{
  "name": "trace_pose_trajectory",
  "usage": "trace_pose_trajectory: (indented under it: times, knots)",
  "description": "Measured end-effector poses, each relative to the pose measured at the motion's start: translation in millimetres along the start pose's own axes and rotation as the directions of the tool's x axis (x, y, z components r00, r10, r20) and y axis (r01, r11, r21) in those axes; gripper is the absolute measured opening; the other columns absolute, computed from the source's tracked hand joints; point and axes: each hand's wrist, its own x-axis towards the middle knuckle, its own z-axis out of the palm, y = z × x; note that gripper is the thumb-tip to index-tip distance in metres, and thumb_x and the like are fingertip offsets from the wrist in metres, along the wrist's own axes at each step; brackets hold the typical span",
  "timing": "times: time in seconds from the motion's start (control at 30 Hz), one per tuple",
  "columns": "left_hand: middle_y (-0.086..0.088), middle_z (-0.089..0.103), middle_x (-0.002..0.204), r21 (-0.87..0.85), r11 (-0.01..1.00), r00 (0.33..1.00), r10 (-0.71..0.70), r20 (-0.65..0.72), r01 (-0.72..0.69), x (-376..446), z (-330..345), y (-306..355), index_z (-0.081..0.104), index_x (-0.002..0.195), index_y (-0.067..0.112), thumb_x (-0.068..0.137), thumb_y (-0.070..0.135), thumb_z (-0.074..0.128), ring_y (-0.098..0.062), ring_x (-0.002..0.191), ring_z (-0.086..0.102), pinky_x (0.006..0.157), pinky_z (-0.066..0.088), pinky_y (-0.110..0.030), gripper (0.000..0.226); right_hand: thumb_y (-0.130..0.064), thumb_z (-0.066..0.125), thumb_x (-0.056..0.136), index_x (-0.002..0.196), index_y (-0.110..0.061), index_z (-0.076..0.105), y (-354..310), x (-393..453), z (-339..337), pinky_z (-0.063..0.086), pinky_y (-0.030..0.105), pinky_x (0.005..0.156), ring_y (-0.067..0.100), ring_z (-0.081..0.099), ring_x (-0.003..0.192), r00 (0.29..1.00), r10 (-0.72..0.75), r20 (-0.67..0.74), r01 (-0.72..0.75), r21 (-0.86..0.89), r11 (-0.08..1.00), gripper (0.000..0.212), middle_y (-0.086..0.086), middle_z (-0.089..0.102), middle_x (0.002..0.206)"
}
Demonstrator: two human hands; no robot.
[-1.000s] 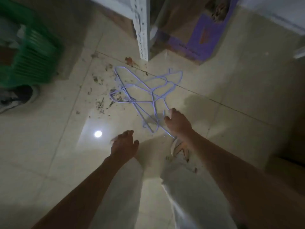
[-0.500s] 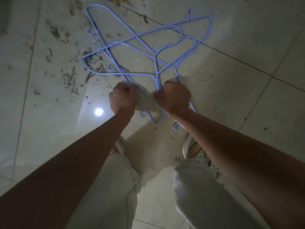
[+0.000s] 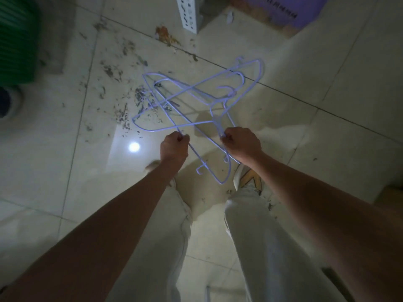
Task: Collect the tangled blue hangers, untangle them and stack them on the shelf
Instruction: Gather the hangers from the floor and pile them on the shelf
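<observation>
Tiled floor (image 3: 65, 171); hangers (image 3: 196, 99) seemingly gripped by hands.

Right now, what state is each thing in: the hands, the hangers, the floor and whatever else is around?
Left hand: closed in a fist on a hanger wire.
Right hand: closed on another wire of the bundle.
Blue hangers: interlocked in one tangle, gripped by both hands.
Floor: tiled, littered with dark debris, with a bright light reflection.
Shelf post: upright on the floor, beyond the hangers.
Green crate: on the floor at far left, blurred.
</observation>
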Motion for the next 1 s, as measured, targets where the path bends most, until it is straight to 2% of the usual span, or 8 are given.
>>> trace_pose_trajectory:
  times: [0.13, 0.3, 0.4, 0.5, 0.63, 0.77, 0.9, 1.0]
  knots:
    - [-0.002, 0.054, 0.046, -0.141, 0.985, 0.995, -0.099, 0.031, 0.102, -47, -30, 11, 0.056, 0.075, 0.014, 0.100, 0.019, 0.055, -0.014, 0.031, 0.055, 0.060, 0.058, -0.038, 0.025, -0.032, 0.051, 0.099, 0.089, -0.012, 0.066, -22, -61, -26, 0.053, 0.038, 0.075, 0.036, 0.069, 0.097, 0.993, 0.097, -0.066, -0.089, 0.119, 0.989, 0.027, 0.011, 0.076, 0.096]
    - [-0.005, 0.059, 0.047, 0.024, 0.999, 0.993, -0.032, 0.116, 0.029, -127, -85, 27, 0.056, 0.071, 0.012, 0.099, 0.018, 0.057, -0.026, 0.045, 0.062, 0.064, 0.064, -0.049, 0.029, -0.031, 0.053, 0.103, 0.092, -0.008, 0.067, -57, -155, -54, 0.050, 0.042, 0.079, 0.040, 0.068, 0.099, 0.961, 0.248, -0.126, -0.192, 0.343, 0.919, 0.029, 0.019, 0.074, 0.099]
    - [0.001, 0.056, 0.042, 0.060, 0.998, 0.982, -0.012, 0.191, 0.000, -185, -124, 43, 0.054, 0.071, 0.011, 0.101, 0.017, 0.057, -0.023, 0.040, 0.063, 0.059, 0.064, -0.050, 0.031, -0.031, 0.054, 0.104, 0.090, -0.007, 0.068, -77, -227, -81, 0.049, 0.042, 0.079, 0.038, 0.068, 0.097, 0.931, 0.345, -0.116, -0.252, 0.477, 0.842, 0.031, 0.019, 0.074, 0.096]
    - [-0.007, 0.053, 0.053, 0.027, 0.999, 0.960, 0.021, 0.280, -0.030, -249, -162, 71, 0.052, 0.074, 0.008, 0.104, 0.013, 0.054, -0.016, 0.034, 0.060, 0.046, 0.061, -0.039, 0.031, -0.024, 0.056, 0.104, 0.078, -0.010, 0.059, -98, -310, -113, 0.050, 0.043, 0.074, 0.032, 0.064, 0.079, 0.899, 0.425, -0.103, -0.251, 0.674, 0.694, 0.030, 0.019, 0.068, 0.081]
    - [-0.008, 0.047, 0.061, 0.029, 0.989, 0.913, 0.122, 0.390, -0.145, -352, -204, 120, 0.051, 0.082, 0.006, 0.106, 0.014, 0.052, -0.012, 0.035, 0.053, 0.044, 0.056, -0.027, 0.025, -0.008, 0.053, 0.105, 0.067, -0.011, 0.046, -128, -440, -162, 0.033, 0.027, 0.044, 0.010, 0.041, 0.033, 0.874, 0.476, -0.097, -0.075, 0.941, 0.329, 0.039, 0.009, 0.047, 0.051]
    - [-0.007, 0.048, 0.061, 0.029, 0.922, 0.809, 0.323, 0.492, -0.385, -455, -233, 159, 0.054, 0.084, 0.005, 0.105, 0.015, 0.053, -0.013, 0.044, 0.053, 0.045, 0.050, -0.021, 0.024, -0.008, 0.055, 0.104, 0.071, 0.000, 0.055, -142, -556, -199, 0.034, 0.023, 0.036, 0.014, 0.046, 0.029, 0.842, 0.528, -0.110, 0.066, 0.993, 0.102, 0.035, 0.004, 0.051, 0.041]
    - [0.003, 0.050, 0.052, 0.011, 0.806, 0.665, 0.482, 0.570, -0.592, -543, -240, 189, 0.053, 0.081, -0.005, 0.105, 0.018, 0.056, -0.006, 0.042, 0.055, 0.047, 0.049, -0.024, 0.033, -0.011, 0.054, 0.105, 0.071, -0.005, 0.059, -144, -645, -220, 0.036, 0.024, 0.035, 0.023, 0.055, 0.034, 0.760, 0.632, -0.151, 0.190, 0.982, 0.007, 0.035, 0.009, 0.056, 0.048]
    - [0.006, 0.055, 0.052, -0.022, 0.693, 0.534, 0.575, 0.620, -0.720, -594, -231, 208, 0.052, 0.075, -0.001, 0.105, 0.018, 0.056, -0.008, 0.047, 0.057, 0.049, 0.054, -0.023, 0.035, -0.017, 0.057, 0.105, 0.081, 0.003, 0.064, -138, -695, -226, 0.037, 0.023, 0.035, 0.025, 0.057, 0.035, 0.695, 0.700, -0.163, 0.269, 0.962, -0.043, 0.032, 0.012, 0.058, 0.052]
